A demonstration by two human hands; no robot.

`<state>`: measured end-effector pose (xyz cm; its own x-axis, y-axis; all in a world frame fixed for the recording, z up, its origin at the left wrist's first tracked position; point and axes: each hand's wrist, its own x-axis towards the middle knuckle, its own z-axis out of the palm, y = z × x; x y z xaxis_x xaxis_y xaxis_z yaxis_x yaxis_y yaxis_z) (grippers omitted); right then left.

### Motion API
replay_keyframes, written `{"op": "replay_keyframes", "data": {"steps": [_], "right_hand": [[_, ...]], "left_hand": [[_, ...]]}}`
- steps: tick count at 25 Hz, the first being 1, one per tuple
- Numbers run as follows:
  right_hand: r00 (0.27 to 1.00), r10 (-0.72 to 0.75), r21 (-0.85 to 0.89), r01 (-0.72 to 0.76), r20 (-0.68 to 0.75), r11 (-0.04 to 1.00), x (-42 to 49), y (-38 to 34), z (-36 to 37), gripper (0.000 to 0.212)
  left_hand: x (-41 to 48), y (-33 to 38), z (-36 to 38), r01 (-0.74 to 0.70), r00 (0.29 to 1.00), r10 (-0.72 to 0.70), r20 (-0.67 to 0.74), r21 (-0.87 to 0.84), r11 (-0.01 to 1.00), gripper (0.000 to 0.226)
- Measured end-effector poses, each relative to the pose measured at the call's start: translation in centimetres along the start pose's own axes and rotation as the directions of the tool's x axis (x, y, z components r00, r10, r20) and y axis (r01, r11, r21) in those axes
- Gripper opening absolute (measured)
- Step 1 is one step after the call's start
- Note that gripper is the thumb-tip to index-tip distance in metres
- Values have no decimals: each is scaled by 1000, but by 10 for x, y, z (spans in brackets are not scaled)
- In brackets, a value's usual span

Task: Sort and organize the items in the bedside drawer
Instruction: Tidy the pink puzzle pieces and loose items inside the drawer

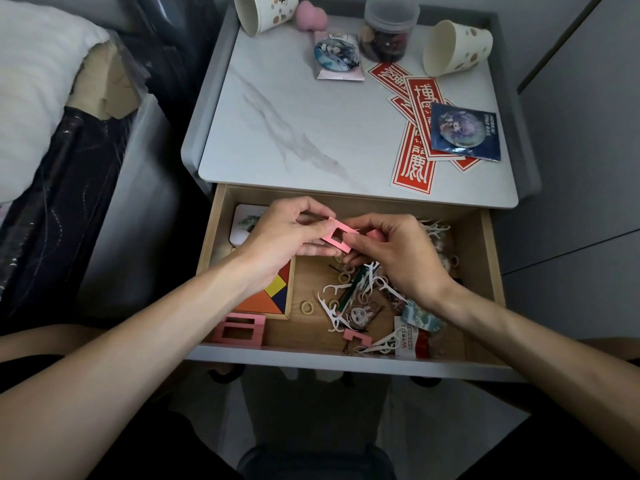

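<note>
- Pink frame (341, 235) pinched from both sides: left hand (284, 233) with thumb and curled fingers on its left end, right hand (398, 252) with fingertips on its right end.
- Held above the open drawer (346, 356), toward the back, probably for checking or turning before going to its own kind.
- Likely place for it: front left corner, on the frame pile (239, 329) of the same pink, just beside the tangram (273, 294).
- Sorting judged as early. Mixed together in the middle and right part: floss picks (346, 292), hair ties (307, 308), tape roll (424, 317), packet (408, 339).
- In the way: left forearm crossing over the tangram, close to the pile. Better drawn back a little for a clean drop there.
- On the counter (294, 133) behind, well apart from the hands: tipped cups (457, 46), jar (388, 32), red stickers (415, 157), badges (464, 131).
</note>
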<state>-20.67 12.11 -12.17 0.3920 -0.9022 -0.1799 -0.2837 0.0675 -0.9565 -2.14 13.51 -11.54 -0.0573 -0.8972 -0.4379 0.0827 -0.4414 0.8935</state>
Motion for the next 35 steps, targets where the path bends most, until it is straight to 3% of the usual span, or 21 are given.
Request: {"op": "replay_keyframes", "data": {"steps": [3,9,13,17,23,26,29,35], "right_hand": [[999,-44,-92,46,19,995,0,0,1,20],[1000,-6,-75,6,0,997,-1,-9,-2,19],[985,171,-158,-173,-30,972,5,-9,-14,23],[932,347,-288,-305,105,908,10,-11,-23,18],[981,126,-411,-56,145,910,10,-17,-26,19],[999,14,-444,10,52,896,10,-15,-25,24],[996,-62,-357,37,-57,933,8,-14,-18,15],[986,-158,-446,118,-55,887,2,-13,-6,13]], "left_hand": [[-1,-1,0,-7,1000,7,-10,-8,1000,13],[0,2,-1,-25,999,25,-20,6,1000,14],[1,2,-3,-30,999,32,-37,38,999,17],[2,0,-3,-35,999,36,-5,119,992,14],[3,-2,-2,-17,1000,15,11,155,988,15],[2,-4,1,-5,1000,2,26,151,988,18],[1,-5,3,8,998,-16,59,129,992,22],[-1,-3,3,26,994,-31,101,56,998,18]]}}
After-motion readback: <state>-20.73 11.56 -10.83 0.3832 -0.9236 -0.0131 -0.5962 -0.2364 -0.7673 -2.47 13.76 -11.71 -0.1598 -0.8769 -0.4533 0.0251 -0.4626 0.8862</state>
